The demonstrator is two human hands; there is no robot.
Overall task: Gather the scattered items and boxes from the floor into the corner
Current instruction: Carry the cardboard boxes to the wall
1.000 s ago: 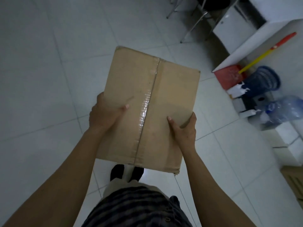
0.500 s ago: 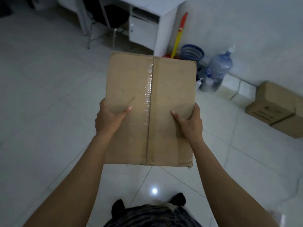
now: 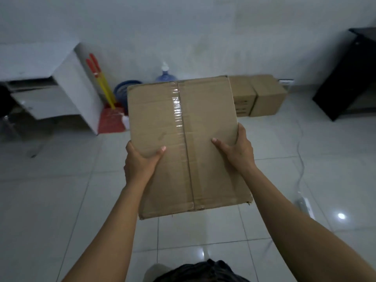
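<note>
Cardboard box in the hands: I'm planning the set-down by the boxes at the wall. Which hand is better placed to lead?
Probably the right hand, which grips the right edge of the carried box: the boxes by the wall sit ahead on that side. The left hand grips the left edge.

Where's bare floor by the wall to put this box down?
Bare tiles lie between the floor boxes and the black cabinet, and in front of those boxes. Crowded: beside the white desk, where dustpan, basket and bottle cluster. A cord and power strip trail along the right.
</note>
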